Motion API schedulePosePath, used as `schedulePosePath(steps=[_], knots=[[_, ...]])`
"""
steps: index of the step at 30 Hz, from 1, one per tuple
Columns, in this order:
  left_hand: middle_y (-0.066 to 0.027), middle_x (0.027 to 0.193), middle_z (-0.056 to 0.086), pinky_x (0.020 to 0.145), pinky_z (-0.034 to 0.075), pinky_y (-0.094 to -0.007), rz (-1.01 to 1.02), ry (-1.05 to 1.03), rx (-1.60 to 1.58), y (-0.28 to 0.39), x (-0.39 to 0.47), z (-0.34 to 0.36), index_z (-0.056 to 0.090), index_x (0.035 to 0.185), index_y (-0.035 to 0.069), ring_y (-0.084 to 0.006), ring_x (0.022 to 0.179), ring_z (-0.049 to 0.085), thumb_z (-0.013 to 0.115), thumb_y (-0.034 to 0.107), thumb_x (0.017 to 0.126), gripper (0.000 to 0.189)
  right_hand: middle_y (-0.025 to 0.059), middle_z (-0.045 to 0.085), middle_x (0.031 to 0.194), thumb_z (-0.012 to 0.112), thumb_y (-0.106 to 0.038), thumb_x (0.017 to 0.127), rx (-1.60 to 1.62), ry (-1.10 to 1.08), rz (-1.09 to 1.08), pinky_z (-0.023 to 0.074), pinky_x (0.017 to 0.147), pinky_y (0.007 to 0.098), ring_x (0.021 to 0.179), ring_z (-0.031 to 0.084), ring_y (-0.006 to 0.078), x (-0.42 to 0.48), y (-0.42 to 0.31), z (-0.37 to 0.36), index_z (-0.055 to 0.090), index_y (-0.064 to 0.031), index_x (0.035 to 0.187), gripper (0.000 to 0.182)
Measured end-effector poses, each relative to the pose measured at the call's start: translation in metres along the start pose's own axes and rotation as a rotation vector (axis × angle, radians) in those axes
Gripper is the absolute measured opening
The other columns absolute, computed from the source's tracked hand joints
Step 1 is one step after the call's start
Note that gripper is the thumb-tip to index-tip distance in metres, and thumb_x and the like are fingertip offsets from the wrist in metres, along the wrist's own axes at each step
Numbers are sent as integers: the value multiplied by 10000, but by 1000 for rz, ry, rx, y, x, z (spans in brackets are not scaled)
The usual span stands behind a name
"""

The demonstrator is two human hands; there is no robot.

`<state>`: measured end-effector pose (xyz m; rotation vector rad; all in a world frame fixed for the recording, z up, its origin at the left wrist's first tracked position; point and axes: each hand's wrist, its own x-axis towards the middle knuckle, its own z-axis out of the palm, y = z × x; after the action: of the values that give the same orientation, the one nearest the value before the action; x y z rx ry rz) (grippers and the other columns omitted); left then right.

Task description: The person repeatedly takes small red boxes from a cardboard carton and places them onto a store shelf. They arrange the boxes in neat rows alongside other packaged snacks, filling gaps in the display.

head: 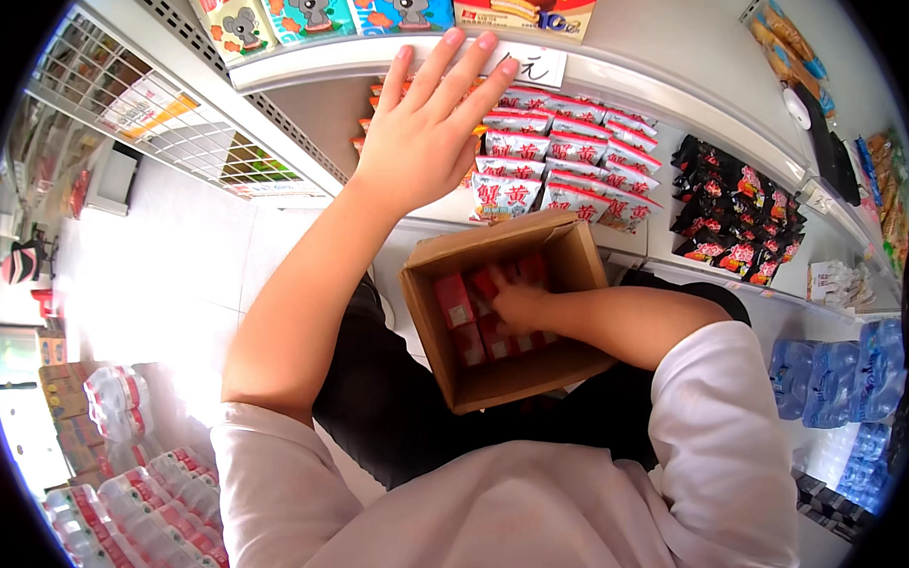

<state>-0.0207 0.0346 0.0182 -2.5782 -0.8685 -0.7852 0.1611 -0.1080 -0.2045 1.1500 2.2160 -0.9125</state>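
My left hand point(422, 125) lies with its fingers spread against the front edge of the upper shelf point(320, 54), beside a handwritten price card point(545, 68); it holds nothing. Down inside an open cardboard box point(426, 320) is my right hand point(520, 301), an extended finger touching red packets point(452, 299) packed on the bottom. Whether it grips one is hidden. The box sits tilted between my legs. Just beyond it, rows of white and red snack packets point(575, 149) stand on the lower shelf, with some orange packets partly behind my left hand.
Black and red snack packets point(742, 208) fill the lower shelf to the right. Boxed biscuits point(404, 8) stand on the upper shelf. A wire rack point(167, 124) borders the left side. Wrapped bottles lie behind left point(139, 506) and water packs point(834, 376) at right.
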Motion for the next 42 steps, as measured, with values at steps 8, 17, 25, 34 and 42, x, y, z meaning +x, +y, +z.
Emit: schedulePosePath(steps=[8, 17, 25, 34, 42], knots=[[-96, 1770, 326, 1300, 215, -621, 10, -2, -4, 1, 3, -3, 375, 1698, 224, -343, 1646, 270, 729, 80, 817, 960, 145, 534, 1487, 711, -164, 911, -383, 216, -269, 524, 994, 551, 1278, 571, 424, -52, -30, -73, 840, -114, 1078, 217], [-118, 1776, 306, 1302, 197, -633, -11, -35, -49, 6, 3, -10, 395, 1686, 189, -366, 1653, 245, 734, 110, 821, 932, 113, 564, 1471, 739, -43, 851, -264, 246, -417, 531, 1045, 488, 1275, 587, 359, -181, -68, -214, 771, -107, 875, 76], [-126, 1760, 330, 1306, 184, -645, -30, -31, -25, 12, 6, -7, 456, 1638, 169, -360, 1650, 250, 758, 247, 891, 810, 137, 563, 1528, 699, -104, 926, 505, 718, -819, 484, 1134, 420, 1358, 585, 255, -254, 2, -266, 639, -70, 1392, 470], [-139, 1772, 300, 1310, 165, -640, -15, -37, -20, 8, 1, -9, 406, 1673, 164, -380, 1653, 233, 741, 123, 834, 905, 145, 602, 1467, 695, -103, 1046, 867, 1816, -826, 473, 1166, 401, 1388, 564, 243, -264, 44, -282, 596, 7, 1390, 374], [-145, 1767, 316, 1303, 183, -641, -5, -30, -24, 10, 4, -11, 408, 1674, 159, -385, 1647, 253, 744, 113, 830, 910, 164, 666, 1413, 793, -89, 909, 18, 1943, -186, 522, 1041, 385, 1201, 682, 296, -247, 118, -282, 763, -66, 1194, 287]])
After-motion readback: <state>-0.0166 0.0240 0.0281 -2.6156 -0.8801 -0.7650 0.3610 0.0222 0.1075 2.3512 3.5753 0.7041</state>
